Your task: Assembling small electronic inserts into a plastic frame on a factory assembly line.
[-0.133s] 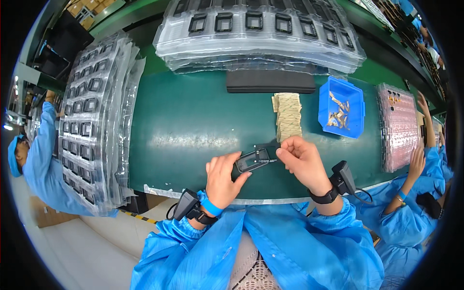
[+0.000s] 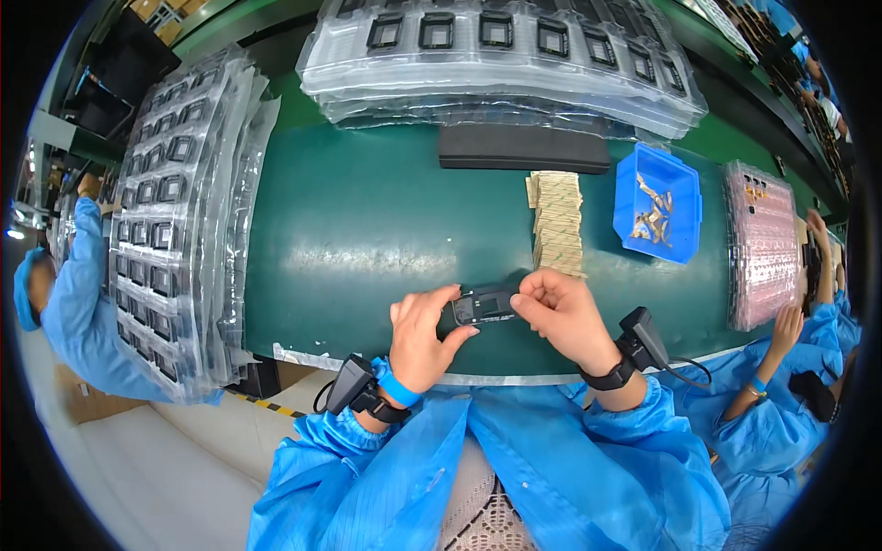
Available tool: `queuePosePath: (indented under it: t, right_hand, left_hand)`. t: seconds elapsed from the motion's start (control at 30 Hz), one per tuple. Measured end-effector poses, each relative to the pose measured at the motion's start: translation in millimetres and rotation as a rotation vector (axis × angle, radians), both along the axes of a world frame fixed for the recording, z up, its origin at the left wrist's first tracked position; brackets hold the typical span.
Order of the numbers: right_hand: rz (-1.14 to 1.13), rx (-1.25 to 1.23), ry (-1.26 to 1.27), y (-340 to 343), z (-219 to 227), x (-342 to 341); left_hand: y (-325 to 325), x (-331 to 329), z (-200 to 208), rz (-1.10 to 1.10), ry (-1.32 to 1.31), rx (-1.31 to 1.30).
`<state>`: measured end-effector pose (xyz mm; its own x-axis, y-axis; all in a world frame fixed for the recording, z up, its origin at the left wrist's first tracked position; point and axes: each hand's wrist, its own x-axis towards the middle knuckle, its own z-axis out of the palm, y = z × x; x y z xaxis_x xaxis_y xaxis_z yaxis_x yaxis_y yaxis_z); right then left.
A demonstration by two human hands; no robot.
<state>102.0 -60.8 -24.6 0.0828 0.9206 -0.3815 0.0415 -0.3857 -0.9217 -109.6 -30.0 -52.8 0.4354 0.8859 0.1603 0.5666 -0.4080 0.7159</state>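
Note:
A small dark grey plastic casing (image 2: 485,306) with rounded corners lies near the front of the green table. My left hand (image 2: 424,335) grips its left end between thumb and fingers. At the casing's right end my right hand (image 2: 562,312) has thumb and forefinger pinched together. Whatever that pinch holds is hidden behind the fingertips; a thin black part (image 2: 516,284) shows beside them. Just beyond my right hand, a stack of cream-coloured strips (image 2: 557,220) runs away from me. Each of my wrists bears a black strapped device.
A blue bin (image 2: 689,220) of small tan pieces stands right of the strips. Behind them lies a long black block (image 2: 524,150). Stacked clear trays with black frames rise at the back (image 2: 404,87) and left (image 2: 197,239). Pink trays (image 2: 764,248) lie right, near another person's hands.
The black part has come down closer over the casing, and my right fingertips have moved nearer to its right end. The whole view has shifted slightly.

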Motion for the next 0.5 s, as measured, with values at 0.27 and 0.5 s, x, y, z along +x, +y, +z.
queuePosePath:
  t: [0.27,0.5]
  right_hand:
    - [0.024,0.005,-0.07,-4.8,-15.2,-16.2]
    - [-0.014,0.081,-0.229,-5.6,-15.9,-18.8]
  left_hand:
    - [-1.3,-5.7,-4.4,0.023,-0.049,-0.011]
    - [-0.8,-5.7,-4.0,0.005,-0.047,0.01]
